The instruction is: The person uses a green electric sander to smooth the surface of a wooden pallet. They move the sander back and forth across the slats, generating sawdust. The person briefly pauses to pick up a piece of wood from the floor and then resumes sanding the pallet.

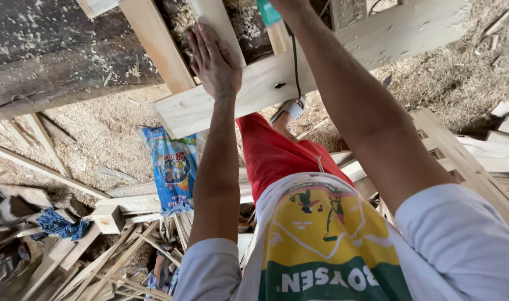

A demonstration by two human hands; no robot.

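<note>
My left hand (pixel 212 58) lies flat, fingers together, on a pale wooden slat (pixel 218 19) where it meets a wide pale plank (pixel 249 92). A second slat (pixel 154 42) crosses the plank to the left. My right hand (pixel 288 4) is cut off by the top edge. It grips a teal power tool (pixel 268 12) set against the plank's upper side. A black cord (pixel 295 61) hangs from the tool across the plank, next to a small dark hole (pixel 278 85).
A dark heavy beam (pixel 53 61) spans the upper left. Sawdust covers the ground (pixel 98 134). A blue printed sack (pixel 173 167) lies below the plank. Scrap wood strips (pixel 98 262) and a blue rag (pixel 59 226) sit lower left. A slatted wooden frame (pixel 461 156) stands at right.
</note>
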